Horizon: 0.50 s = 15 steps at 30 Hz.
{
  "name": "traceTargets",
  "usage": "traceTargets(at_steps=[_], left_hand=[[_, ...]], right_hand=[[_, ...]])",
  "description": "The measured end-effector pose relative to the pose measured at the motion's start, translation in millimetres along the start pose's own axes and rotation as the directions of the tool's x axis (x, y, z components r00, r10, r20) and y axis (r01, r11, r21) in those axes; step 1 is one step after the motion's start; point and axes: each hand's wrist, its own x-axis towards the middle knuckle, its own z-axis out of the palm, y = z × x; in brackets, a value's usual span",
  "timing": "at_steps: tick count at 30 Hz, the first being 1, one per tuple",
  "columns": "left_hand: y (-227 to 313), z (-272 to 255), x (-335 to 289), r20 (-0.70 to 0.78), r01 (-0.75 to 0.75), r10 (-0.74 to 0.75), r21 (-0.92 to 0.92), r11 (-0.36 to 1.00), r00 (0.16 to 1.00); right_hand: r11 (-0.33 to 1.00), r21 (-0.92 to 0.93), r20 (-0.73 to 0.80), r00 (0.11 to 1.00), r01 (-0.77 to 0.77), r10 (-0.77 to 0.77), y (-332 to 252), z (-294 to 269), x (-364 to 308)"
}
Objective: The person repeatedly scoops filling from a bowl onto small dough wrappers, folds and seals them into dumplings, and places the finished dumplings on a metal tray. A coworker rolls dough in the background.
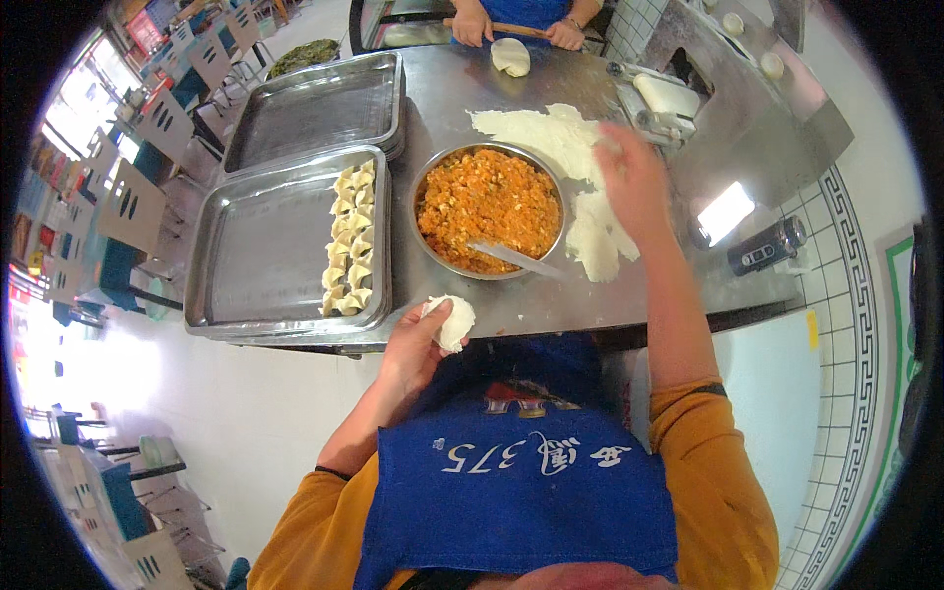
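A round white dumpling wrapper [454, 326] rests in my left hand [416, 346], closed on it near the table's front edge. My right hand [634, 182] is raised over the right of the table, above a patch of flour [596, 241]; its fingers are smeared by motion. Between the hands stands a round metal bowl [425, 245] full of orange chopped filling [489, 204]. A flat, pale spreader [518, 259] lies in the filling, its end over the bowl's near rim. Folded dumplings [351, 236] line the right side of the tray [251, 327] left of the bowl.
A second metal tray [231, 147] sits behind the first. Across the table, a co-worker's hands [472, 24] hold a rolling pin [511, 29] behind a flat dough round [510, 57]. A dark cylinder [767, 246] and a bright-screened phone [725, 213] lie at the right.
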Motion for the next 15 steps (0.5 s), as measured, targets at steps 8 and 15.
traceTargets(at_steps=[8,15], left_hand=[[8.9,17.6,2.3,-0.02,-0.1,0.098,-0.112,0.989,0.995],[18.7,15.6,18.6,-0.101,-0.142,0.128,-0.14,0.98,0.987]], right_hand=[[0.99,-0.127,-0.042,0.997,0.054,-0.06,-17.5,19.6,14.9],[0.915,-0.367,0.62,0.777,0.17,0.105,-70.3,5.8,-81.6]])
